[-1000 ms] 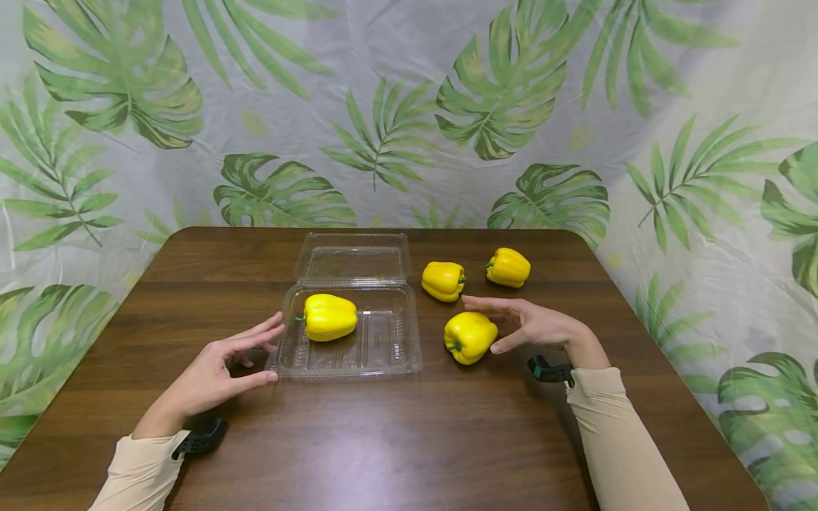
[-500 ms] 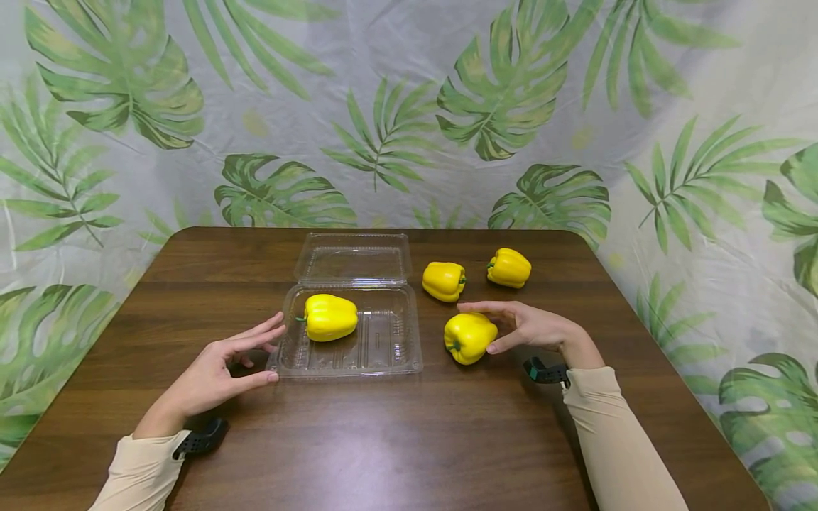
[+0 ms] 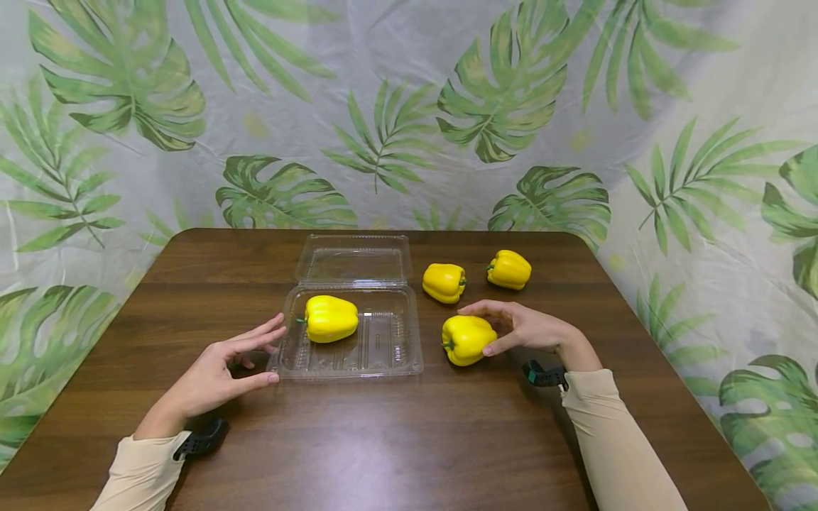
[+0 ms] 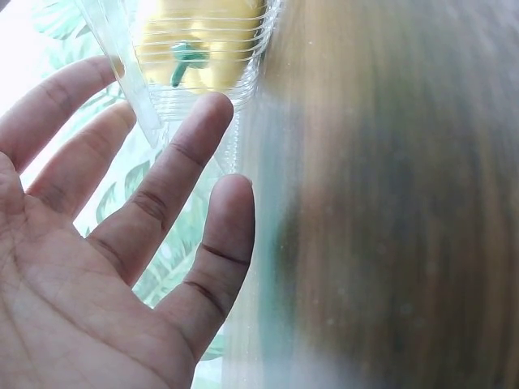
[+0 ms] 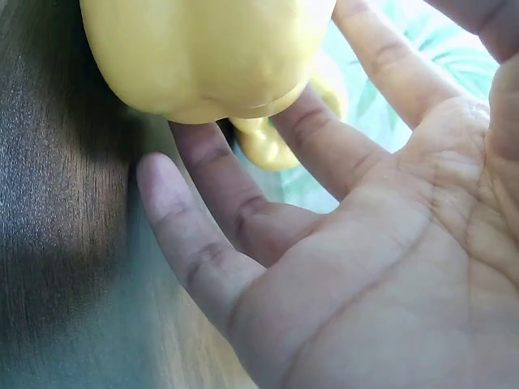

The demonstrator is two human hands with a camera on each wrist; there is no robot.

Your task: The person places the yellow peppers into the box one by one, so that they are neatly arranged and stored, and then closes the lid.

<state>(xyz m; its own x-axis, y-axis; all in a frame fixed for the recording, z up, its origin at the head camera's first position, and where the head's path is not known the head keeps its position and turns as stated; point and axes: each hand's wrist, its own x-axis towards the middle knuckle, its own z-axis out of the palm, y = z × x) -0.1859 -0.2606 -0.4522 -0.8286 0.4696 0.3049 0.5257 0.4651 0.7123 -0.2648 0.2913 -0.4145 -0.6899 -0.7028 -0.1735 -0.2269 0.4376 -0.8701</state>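
near pepper (image 5: 203, 57): top cut off, right wrist view
right hand (image 5: 365, 243): two fingertips hidden behind it
left hand (image 4: 89, 284): palm cut off, left wrist view
tabletop (image 4: 389, 203): blurred there
clear tray (image 3: 386, 337): left hand contact unclear

The left forearm (image 3: 137, 472) slants inward from the lower left, sleeved to the wrist (image 3: 160, 420). The left hand (image 3: 207, 376) is relaxed: left fingers (image 4: 150, 198) spread, slightly bent; left thumb (image 3: 252, 383) set apart. The right forearm (image 3: 616, 433), also sleeved, slants inward from the lower right. The right hand (image 3: 533, 328) has its right fingers (image 5: 223, 182) curved, the right thumb (image 3: 503, 345) opposing them in a grasp.
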